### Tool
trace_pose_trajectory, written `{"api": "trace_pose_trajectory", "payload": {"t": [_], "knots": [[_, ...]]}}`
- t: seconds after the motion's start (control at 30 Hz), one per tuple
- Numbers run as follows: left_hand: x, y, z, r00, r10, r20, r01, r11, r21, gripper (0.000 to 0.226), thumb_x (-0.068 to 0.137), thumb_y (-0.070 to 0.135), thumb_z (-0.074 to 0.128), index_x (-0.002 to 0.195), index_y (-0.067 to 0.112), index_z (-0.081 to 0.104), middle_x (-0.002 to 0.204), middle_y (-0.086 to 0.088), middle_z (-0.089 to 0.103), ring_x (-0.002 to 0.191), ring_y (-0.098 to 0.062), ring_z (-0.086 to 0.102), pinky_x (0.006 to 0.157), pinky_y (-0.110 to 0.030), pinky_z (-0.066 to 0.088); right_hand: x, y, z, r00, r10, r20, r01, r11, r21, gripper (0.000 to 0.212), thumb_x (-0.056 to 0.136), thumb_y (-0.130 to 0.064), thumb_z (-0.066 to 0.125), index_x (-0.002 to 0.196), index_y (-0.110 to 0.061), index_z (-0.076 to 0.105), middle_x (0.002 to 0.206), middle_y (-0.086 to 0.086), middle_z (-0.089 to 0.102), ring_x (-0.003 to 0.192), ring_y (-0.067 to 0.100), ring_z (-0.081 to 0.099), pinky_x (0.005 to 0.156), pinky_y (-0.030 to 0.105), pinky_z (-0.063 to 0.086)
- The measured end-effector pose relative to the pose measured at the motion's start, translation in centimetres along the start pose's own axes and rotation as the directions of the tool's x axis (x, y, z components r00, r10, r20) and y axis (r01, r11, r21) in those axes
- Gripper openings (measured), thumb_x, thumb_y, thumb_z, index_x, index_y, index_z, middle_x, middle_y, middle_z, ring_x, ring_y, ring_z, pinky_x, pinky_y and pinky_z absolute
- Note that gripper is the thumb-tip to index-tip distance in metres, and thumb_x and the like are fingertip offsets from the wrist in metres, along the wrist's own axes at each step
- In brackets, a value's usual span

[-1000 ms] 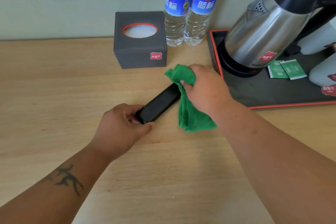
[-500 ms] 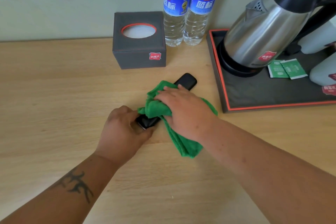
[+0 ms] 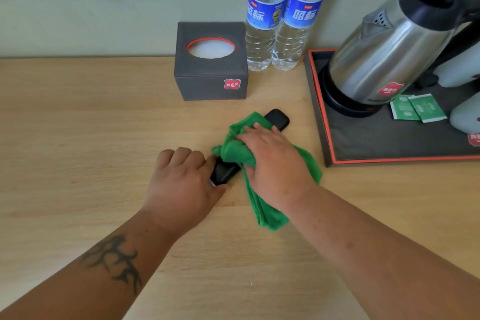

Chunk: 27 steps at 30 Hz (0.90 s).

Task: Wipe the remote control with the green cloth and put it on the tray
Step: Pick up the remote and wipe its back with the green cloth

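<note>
Your right hand (image 3: 272, 161) has swept the cloth (image 3: 262, 182) back down the remote (image 3: 279, 118) — 1 second ago it was bunched at the far end, half a second ago it reached the middle, and now it sits there with the far tip bare again. Right fingers are clenched on the cloth, pressing it onto the remote. Your left hand (image 3: 184, 182) still pinches the near end, keeping the remote flat on the table (image 3: 78, 138), just left of the tray (image 3: 389, 148). Wiping looks nearly done — the lift onto the tray's free front area remains.
</note>
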<state>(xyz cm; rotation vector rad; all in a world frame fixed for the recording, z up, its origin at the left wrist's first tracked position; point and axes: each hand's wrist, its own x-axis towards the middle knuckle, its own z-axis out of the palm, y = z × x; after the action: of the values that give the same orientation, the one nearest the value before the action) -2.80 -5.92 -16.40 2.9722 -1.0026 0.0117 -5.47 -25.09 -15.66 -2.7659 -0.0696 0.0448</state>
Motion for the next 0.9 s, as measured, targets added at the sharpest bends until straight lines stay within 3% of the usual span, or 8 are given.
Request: {"api": "trace_pose_trajectory", "payload": {"t": [0.07,0.17,0.27,0.4,0.53,0.7,0.8,0.9], "knots": [[-0.2,0.1,0.1,1.000,0.008,-0.013,-0.008,1.000,0.017,0.047,0.084,0.053,0.054,0.098,0.012,0.071,0.080,-0.003,0.062,0.085,-0.031,0.057,0.084,-0.044,0.038,-0.2,0.3,-0.2,0.998,-0.060,0.032,0.060,0.998,-0.006,0.055,0.088,-0.024,0.068,0.139,-0.021,0.050,0.148,0.000,0.050,0.143,0.017,0.036,0.122,0.040,0.019],[-0.6,0.4,0.4,1.000,0.000,0.011,-0.001,1.000,0.015,0.052,0.089,0.052,0.050,0.115,0.010,0.068,0.090,-0.003,0.064,0.093,-0.031,0.056,0.091,-0.046,0.038,0.4,1.7,-0.8,0.994,-0.091,0.064,0.094,0.995,-0.041,0.056,0.086,-0.025,0.070,0.139,-0.022,0.050,0.147,-0.001,0.051,0.142,0.016,0.038,0.122,0.042,0.019],[-0.7,0.5,0.5,0.999,-0.008,0.035,0.007,1.000,0.013,0.058,0.092,0.051,0.045,0.128,0.010,0.061,0.096,-0.004,0.065,0.099,-0.032,0.057,0.099,-0.049,0.036,1.2,2.7,-0.9,0.999,0.042,-0.029,-0.042,0.999,-0.029,0.054,0.086,-0.021,0.069,0.137,-0.019,0.051,0.143,0.004,0.055,0.140,0.020,0.042,0.121,0.045,0.022],[-0.6,0.4,0.5,0.999,-0.024,0.041,0.025,1.000,-0.010,0.058,0.090,0.052,0.046,0.128,0.011,0.062,0.092,-0.003,0.065,0.095,-0.031,0.057,0.096,-0.048,0.037,1.8,2.1,-0.5,0.967,0.223,-0.120,-0.219,0.975,0.046,0.050,0.088,-0.017,0.068,0.135,-0.015,0.052,0.141,0.010,0.056,0.139,0.025,0.042,0.121,0.045,0.022],[-0.4,0.1,0.6,0.999,-0.019,0.042,0.019,1.000,-0.006,0.053,0.089,0.053,0.049,0.121,0.013,0.066,0.085,-0.003,0.062,0.088,-0.030,0.056,0.093,-0.045,0.036,0.7,0.3,-0.1,0.995,0.081,-0.057,-0.079,0.996,0.031,0.055,0.086,-0.018,0.070,0.138,-0.016,0.051,0.144,0.006,0.054,0.141,0.022,0.040,0.121,0.044,0.023],[-0.3,0.3,0.6,0.999,-0.037,0.003,0.037,0.998,-0.040,0.038,0.088,0.052,0.055,0.084,0.017,0.070,0.075,-0.001,0.056,0.079,-0.028,0.054,0.088,-0.043,0.038,-0.2,-0.5,-0.1,0.994,-0.086,0.070,0.084,0.996,0.027,0.055,0.087,-0.024,0.069,0.139,-0.024,0.050,0.147,-0.003,0.051,0.142,0.014,0.036,0.123,0.039,0.018],[-0.3,0.1,0.8,0.999,-0.040,0.016,0.040,0.999,-0.024,0.048,0.086,0.054,0.051,0.110,0.017,0.069,0.082,-0.001,0.061,0.085,-0.029,0.056,0.089,-0.044,0.036,1.7,1.6,-1.2,0.998,-0.020,0.052,0.020,1.000,0.015,0.049,0.087,-0.023,0.070,0.133,-0.021,0.054,0.136,0.002,0.059,0.130,0.021,0.050,0.116,0.035,0.029],[-0.3,0.1,0.8,0.997,-0.064,0.052,0.067,0.997,-0.043,0.057,0.085,0.058,0.047,0.123,0.018,0.065,0.090,0.001,0.064,0.091,-0.028,0.057,0.092,-0.043,0.035,3.5,3.2,-2.1,0.979,0.192,-0.062,-0.187,0.978,0.089,0.034,0.090,-0.021,0.065,0.123,-0.019,0.058,0.114,0.004,0.064,0.107,0.027,0.058,0.093,0.035,0.043]]}}
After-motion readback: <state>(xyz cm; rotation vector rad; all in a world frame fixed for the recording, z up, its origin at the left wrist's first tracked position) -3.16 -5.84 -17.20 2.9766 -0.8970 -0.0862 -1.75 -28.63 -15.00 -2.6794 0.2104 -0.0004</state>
